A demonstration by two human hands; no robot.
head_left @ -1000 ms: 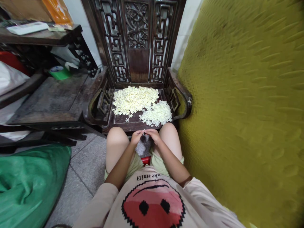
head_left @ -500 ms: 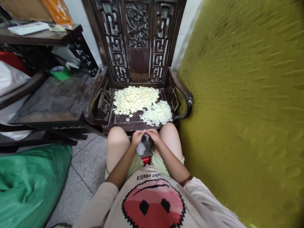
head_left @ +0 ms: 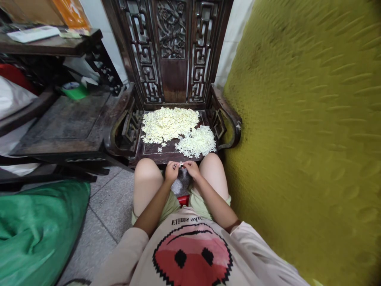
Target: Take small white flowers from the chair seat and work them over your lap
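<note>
Between my knees, both hands meet at the fingertips around one small white artificial flower [head_left: 180, 164]. My left hand [head_left: 172, 171] pinches it from the left, fingers curled. From the other side my right hand [head_left: 192, 169] reaches it with thumb and fingers pressed together; whatever else is in that pinch is too small to make out. Just beyond, on the seat of a dark carved wooden chair [head_left: 174, 157], lie a large heap of pale yellow flowers [head_left: 169, 124] and a smaller heap of whiter flowers [head_left: 197, 141]. A few loose flowers [head_left: 160, 149] lie in front of the large heap.
Curved chair arms [head_left: 233, 127] flank the heaps. A yellow textured sheet [head_left: 300, 139] rises close on my right. On my left, a wooden side table [head_left: 68, 127] holds a roll of green tape [head_left: 76, 92], and a green sack [head_left: 38, 230] lies on the floor.
My left fingers have shifted slightly and curled more, so the small flower shows more clearly between the fingertips. My right hand has hardly moved.
</note>
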